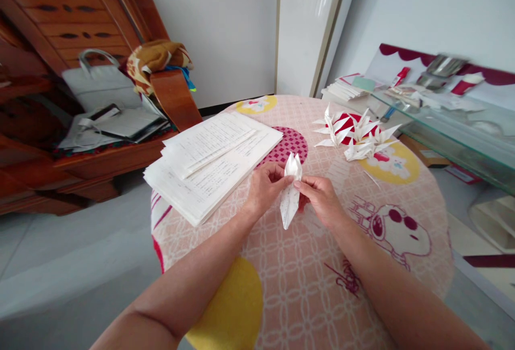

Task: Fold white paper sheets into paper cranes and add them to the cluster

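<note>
Between my two hands is a white folded paper piece [290, 208], long and pointed at the lower end, with two narrow points standing up at the top. My left hand [267, 184] pinches it at the middle from the left, thumb on the front. From the right, my right hand [319, 193] grips the same middle part between thumb and fingers. The paper is held above the table, and the fingers behind it are partly hidden. Several finished white paper cranes [358, 134] sit in a group beyond my right hand.
A stack of written paper sheets [213, 162] lies left of my hands on the round cloth-covered table [298, 285]. A glass shelf [454, 143] with papers and metal bowls stands close on the right. A wooden bench [108, 159] with a bag is at left.
</note>
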The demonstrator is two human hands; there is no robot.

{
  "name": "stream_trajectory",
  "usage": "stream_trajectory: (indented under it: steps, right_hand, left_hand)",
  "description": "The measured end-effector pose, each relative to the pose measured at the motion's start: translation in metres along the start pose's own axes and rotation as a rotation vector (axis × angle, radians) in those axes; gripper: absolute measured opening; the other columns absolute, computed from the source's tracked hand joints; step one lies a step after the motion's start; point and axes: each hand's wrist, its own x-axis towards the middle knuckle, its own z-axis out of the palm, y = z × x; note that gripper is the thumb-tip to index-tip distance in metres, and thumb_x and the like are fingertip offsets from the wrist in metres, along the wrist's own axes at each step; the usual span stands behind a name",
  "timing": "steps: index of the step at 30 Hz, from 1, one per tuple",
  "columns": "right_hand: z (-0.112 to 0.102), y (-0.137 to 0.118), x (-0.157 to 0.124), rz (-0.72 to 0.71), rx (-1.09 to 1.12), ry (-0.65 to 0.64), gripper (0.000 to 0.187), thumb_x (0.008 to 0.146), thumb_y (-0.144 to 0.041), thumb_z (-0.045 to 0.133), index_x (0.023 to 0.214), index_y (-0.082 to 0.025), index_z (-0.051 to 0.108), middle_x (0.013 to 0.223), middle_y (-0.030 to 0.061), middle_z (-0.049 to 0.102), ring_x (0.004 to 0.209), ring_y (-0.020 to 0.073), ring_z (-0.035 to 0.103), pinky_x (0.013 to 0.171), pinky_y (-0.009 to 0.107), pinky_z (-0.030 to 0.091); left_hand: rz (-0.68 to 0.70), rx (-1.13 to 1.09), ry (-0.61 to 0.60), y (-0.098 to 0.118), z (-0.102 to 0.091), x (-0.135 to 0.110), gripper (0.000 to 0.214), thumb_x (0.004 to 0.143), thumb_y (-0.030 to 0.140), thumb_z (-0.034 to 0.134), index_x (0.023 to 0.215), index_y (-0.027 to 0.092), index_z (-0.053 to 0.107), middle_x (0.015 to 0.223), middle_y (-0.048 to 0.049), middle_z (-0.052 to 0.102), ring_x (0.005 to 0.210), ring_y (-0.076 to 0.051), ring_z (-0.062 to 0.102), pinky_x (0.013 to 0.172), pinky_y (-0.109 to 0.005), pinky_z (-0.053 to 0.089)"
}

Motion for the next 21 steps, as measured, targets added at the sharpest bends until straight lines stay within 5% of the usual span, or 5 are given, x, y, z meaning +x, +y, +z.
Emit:
stream_trajectory:
  steps: [6,11,15,21]
  right_hand:
    - [-0.0003,0.0042,0.0027,0.015,0.005,0.057,0.033,0.076,-0.045,0.07,0.06,-0.018,0.061,0.05,0.0005,0.06,0.04,0.0148,0.054,0.035,0.025,0.04]
    - [-0.0039,0.0041,0.0025,0.039,0.062,0.085,0.027,0.073,-0.041,0.072,0.063,-0.018,0.062,0.053,-0.0009,0.06,0.045,0.0131,0.055,0.041,0.023,0.042]
    - [-0.0065,0.0052,0.0021,0.01,0.058,0.1,0.028,0.073,-0.042,0.072,0.064,-0.018,0.061,0.054,-0.0015,0.058,0.047,0.0123,0.053,0.044,0.023,0.041]
    - [-0.0092,0.011,0.0031,-0.044,-0.012,0.091,0.034,0.078,-0.047,0.07,0.064,-0.018,0.058,0.055,-0.0018,0.056,0.046,0.0109,0.048,0.044,0.024,0.037]
  left_hand:
    - [-0.019,-0.071,0.087,0.0005,0.0084,-0.0038,0.023,0.073,0.027,0.078,0.084,0.014,0.063,0.091,-0.0053,0.068,0.071,-0.012,0.061,0.062,-0.023,0.047]
    - [-0.115,-0.365,-0.082,0.0061,0.0046,-0.0008,0.074,0.062,0.025,0.089,0.128,0.017,0.055,0.106,-0.0081,0.07,0.084,-0.017,0.069,0.076,-0.029,0.055]
    - [-0.166,-0.416,-0.215,0.008,0.0002,0.0011,0.063,0.063,0.023,0.089,0.119,0.014,0.062,0.096,-0.008,0.074,0.086,-0.019,0.07,0.08,-0.029,0.054]
    - [-0.221,-0.369,-0.131,0.0051,0.0007,-0.0006,0.057,0.061,0.021,0.088,0.113,0.012,0.066,0.088,-0.0057,0.074,0.076,-0.015,0.069,0.074,-0.026,0.053]
